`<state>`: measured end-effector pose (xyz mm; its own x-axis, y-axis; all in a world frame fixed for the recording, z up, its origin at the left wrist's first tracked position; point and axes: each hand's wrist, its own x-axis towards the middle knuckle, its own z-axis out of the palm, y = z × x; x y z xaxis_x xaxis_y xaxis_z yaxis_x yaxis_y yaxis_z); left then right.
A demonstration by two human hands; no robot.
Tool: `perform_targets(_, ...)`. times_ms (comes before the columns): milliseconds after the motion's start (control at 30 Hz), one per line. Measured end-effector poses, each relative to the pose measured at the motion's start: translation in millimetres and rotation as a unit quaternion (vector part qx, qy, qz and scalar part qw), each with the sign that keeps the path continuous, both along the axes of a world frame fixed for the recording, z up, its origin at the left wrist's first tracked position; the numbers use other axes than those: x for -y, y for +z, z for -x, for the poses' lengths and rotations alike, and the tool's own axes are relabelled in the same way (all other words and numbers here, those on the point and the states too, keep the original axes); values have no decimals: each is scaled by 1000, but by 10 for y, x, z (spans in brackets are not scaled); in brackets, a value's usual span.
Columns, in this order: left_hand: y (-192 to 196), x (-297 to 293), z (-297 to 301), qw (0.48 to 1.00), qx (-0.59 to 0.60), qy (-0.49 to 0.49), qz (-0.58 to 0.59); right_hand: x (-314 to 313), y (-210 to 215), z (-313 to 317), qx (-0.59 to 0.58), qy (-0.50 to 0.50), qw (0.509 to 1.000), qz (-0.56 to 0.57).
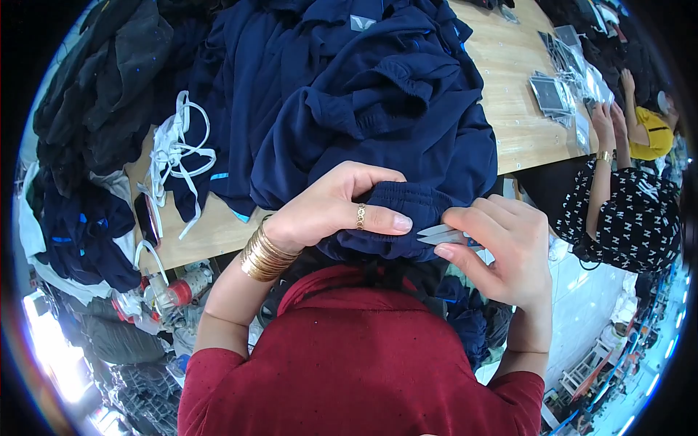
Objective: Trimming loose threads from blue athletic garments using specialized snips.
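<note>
Navy garment (407,211), bunched at its elastic edge, sits right at the centre of my view, just off the near edge of the wooden counter (509,80). My left hand (327,207) is closed around that gathered edge, thumb lying along the front of the fabric and fingers curled over the top; it wears a ring and a stack of gold bangles (265,254) at the wrist. At 3 o'clock from the garment, my right hand (502,247) is closed on a small pair of thread snips (440,235), whose metal blades point toward 9 o'clock and touch the cloth just beside my left thumb. I cannot tell whether the blades are parted.

At 12 o'clock a large heap of navy clothing (363,94) covers much of the counter. At 10 o'clock lie white cords (174,145), with darker clothes (109,80) beyond them. At 2 o'clock, well apart from my hands, flat clear packets (563,80) are spread out, and another person's hands (607,120) reach toward them.
</note>
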<state>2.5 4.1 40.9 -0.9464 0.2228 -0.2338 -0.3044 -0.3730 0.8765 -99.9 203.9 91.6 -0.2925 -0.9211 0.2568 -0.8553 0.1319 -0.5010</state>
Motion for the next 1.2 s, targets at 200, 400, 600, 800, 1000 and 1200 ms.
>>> perform_targets(200,12,-9,28,1000,9,-2,-3,8,34,33,-38,6,999,-34)
perform_targets(400,-12,32,37,1000,13,-4,5,22,-7,41,-41,0,999,-29)
perform_targets(600,35,0,46,1000,13,8,-1,-16,-8,51,-7,-25,1000,-18)
perform_targets(800,-12,9,42,1000,12,2,3,15,-27,46,-1,-19,1000,-12)
perform_targets(1000,-10,17,46,1000,15,-4,-1,22,-18,56,-21,-5,1000,-16)
perform_targets(1200,-14,17,48,1000,20,-6,-17,26,-21,59,-36,-4,999,-21)
